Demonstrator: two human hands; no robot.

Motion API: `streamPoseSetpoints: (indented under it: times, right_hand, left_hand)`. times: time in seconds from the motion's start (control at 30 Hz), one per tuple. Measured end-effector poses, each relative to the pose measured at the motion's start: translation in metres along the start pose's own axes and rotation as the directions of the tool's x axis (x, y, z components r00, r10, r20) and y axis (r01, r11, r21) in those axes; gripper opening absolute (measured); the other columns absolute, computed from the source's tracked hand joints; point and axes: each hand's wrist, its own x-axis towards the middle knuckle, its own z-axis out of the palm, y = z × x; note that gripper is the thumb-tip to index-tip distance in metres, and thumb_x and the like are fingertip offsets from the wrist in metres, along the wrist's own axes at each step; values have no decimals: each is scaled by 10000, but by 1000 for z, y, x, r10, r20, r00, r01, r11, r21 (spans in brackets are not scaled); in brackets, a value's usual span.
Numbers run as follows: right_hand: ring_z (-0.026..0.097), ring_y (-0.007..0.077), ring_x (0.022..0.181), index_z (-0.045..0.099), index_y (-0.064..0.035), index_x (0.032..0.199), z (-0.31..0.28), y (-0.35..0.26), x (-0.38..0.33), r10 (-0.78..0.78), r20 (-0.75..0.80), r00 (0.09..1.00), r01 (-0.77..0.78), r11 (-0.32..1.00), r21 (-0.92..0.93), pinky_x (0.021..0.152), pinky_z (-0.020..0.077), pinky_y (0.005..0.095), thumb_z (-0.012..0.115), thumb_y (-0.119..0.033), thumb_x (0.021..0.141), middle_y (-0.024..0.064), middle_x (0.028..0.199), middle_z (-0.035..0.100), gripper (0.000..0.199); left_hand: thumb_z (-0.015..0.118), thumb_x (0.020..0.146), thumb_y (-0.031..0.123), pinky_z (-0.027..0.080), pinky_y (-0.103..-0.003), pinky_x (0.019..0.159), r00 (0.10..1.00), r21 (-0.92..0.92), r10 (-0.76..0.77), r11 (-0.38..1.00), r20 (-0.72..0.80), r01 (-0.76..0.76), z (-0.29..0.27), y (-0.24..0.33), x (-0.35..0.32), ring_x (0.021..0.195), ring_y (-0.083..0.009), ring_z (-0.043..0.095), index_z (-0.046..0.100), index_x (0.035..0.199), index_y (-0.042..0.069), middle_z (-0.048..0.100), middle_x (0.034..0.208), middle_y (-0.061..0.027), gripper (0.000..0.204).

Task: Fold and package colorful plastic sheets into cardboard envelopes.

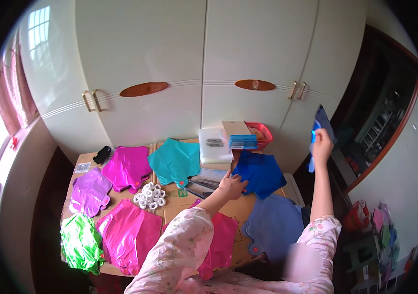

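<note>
My right hand point(322, 147) is raised at the right, closed on a dark blue foil balloon point(322, 120), flat and seen nearly edge-on. Over the middle of the table is my left hand point(232, 186), its fingers stretched out and apart. It is between a fanned pile of thin grey-silver packets point(205, 180) and a flat royal blue foil balloon point(260, 173); whether it touches either I cannot tell. A grey-blue foil balloon point(275, 225) lies nearer me. Part of a hot pink foil balloon point(223, 240) is hidden under my left sleeve.
Cardboard point(172, 211) covers the table. On it lie teal point(174, 160), magenta point(127, 166), purple point(89, 191), pink point(129, 232) and green point(81, 241) foil pieces, white rings point(149, 196), clear bags point(214, 147) and blue-edged packets point(243, 141). A red basket point(266, 134) stands before the cupboard point(248, 44).
</note>
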Motion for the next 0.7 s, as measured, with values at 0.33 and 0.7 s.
streamPoseSetpoints:
  times: [0.33,0.7]
  right_hand:
    - [629,226,822,632,-82,838,179,-242,-86,-784,117,610,631,569,528,703,535,339,567,-87,770,50,884,618,94]
    - [643,287,813,632,-73,789,269,-277,-250,-765,557,322,376,644,667,706,536,399,593,-175,786,101,857,605,110]
  left_hand:
    - [599,766,252,327,-512,1039,839,-203,-494,867,-227,456,-7,-148,-156,1136,-253,541,590,1146,105,608,1157,-93,408]
    - [522,895,302,459,-441,867,844,-598,-462,768,-271,228,57,-211,-234,1014,-366,582,600,1119,50,625,1073,-187,346]
